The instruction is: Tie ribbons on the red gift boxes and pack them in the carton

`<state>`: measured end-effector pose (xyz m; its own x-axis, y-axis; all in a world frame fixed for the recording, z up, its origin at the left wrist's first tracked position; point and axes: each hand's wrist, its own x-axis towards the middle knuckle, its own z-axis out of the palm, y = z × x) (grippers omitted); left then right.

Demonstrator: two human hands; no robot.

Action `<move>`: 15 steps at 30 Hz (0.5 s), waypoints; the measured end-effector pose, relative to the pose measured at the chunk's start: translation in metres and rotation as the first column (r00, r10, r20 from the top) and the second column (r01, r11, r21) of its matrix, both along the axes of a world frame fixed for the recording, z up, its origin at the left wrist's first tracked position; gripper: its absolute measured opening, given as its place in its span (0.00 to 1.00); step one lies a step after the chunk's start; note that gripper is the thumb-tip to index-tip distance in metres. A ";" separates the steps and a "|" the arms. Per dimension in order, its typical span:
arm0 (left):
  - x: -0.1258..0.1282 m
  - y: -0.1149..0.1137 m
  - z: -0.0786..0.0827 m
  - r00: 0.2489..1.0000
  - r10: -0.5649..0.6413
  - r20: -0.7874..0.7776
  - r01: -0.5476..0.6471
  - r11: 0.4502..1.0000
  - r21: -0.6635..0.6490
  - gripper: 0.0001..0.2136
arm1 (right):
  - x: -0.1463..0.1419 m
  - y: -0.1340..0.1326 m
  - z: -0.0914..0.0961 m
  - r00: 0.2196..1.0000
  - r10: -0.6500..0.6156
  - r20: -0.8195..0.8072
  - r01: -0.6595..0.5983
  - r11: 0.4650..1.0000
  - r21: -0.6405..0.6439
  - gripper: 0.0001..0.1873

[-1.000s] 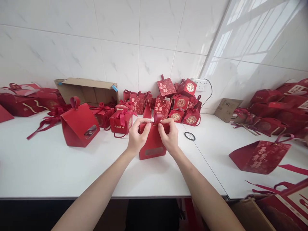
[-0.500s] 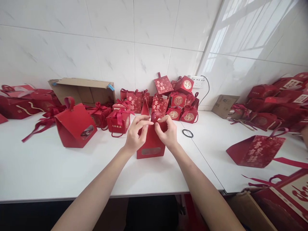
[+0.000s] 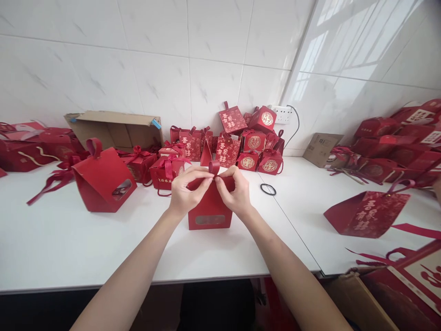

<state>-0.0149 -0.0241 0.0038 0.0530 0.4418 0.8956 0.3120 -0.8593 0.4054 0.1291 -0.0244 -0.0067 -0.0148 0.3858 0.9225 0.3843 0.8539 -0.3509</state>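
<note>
A red gift box (image 3: 209, 207) with a small window strip low on its front stands upright on the white table in front of me. From its top edge rises a dark red ribbon loop (image 3: 214, 167). My left hand (image 3: 188, 189) pinches at the base of the loop, thumb and forefinger together. Across from it, my right hand (image 3: 234, 187) pinches the same spot, its fingertips almost touching those of the left. Whatever small fastening lies between the fingertips is hidden.
Left stands another red gift box (image 3: 103, 181) with a ribbon loop, near an open cardboard box (image 3: 119, 117). Several red boxes (image 3: 229, 151) are stacked by the wall. A black ring (image 3: 268, 189) lies on the table (image 3: 138, 257). At right is a patterned red box (image 3: 368, 214).
Both hands have come closer together at the ribbon's base, and the left fingers have closed into a tighter pinch. The gift box sits slightly further left in view.
</note>
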 end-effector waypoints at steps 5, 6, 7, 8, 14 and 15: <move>-0.001 0.001 0.000 1.000 -0.010 -0.027 0.010 1.000 -0.013 0.06 | 0.001 0.001 -0.001 1.000 0.001 -0.004 -0.001 1.000 -0.025 0.04; -0.001 0.001 0.000 1.000 -0.015 -0.027 0.014 1.000 -0.015 0.07 | 0.001 0.001 -0.001 1.000 0.004 -0.004 -0.004 1.000 -0.022 0.03; -0.001 0.001 0.000 0.999 -0.020 -0.026 0.019 1.000 -0.019 0.07 | 0.001 0.001 -0.001 1.000 0.008 -0.001 -0.008 1.000 -0.018 0.03; -0.001 0.000 0.000 0.999 -0.025 -0.025 0.024 0.999 -0.025 0.08 | 0.001 0.000 -0.001 1.000 0.011 0.003 -0.011 1.000 -0.016 0.03; -0.001 -0.001 0.001 0.999 -0.036 -0.011 0.035 0.996 -0.076 0.07 | 0.000 -0.001 -0.001 1.000 -0.015 0.009 0.015 0.999 -0.040 0.03; -0.001 -0.001 0.001 0.999 -0.042 -0.005 0.041 0.996 -0.083 0.07 | 0.000 -0.001 -0.001 1.000 -0.014 0.008 0.014 0.999 -0.041 0.03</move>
